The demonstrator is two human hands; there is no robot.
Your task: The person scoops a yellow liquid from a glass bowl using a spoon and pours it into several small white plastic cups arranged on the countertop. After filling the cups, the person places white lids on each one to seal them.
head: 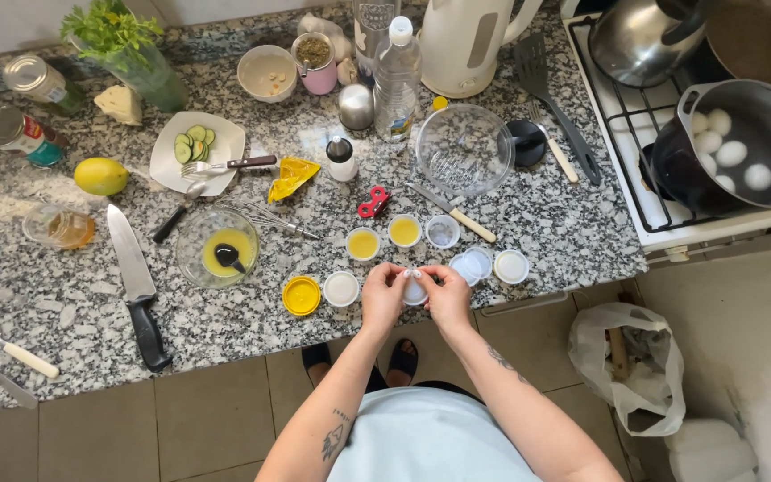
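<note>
A small white plastic cup (414, 291) is sitting between both hands at the front edge of the granite counter (73, 303). The left hand (383, 296) and right hand (448, 298) are pinching it from either side, fingertips narrowed on its rim; a lid may be on it, though the fingers are hiding that. Just behind, two small cups of yellow liquid (363, 243) and an empty one (442, 231) are standing in a row. A yellow lid (301, 295) and a white lid (342, 288) are lying to the left, and clear lids (473, 265) are lying to the right.
</note>
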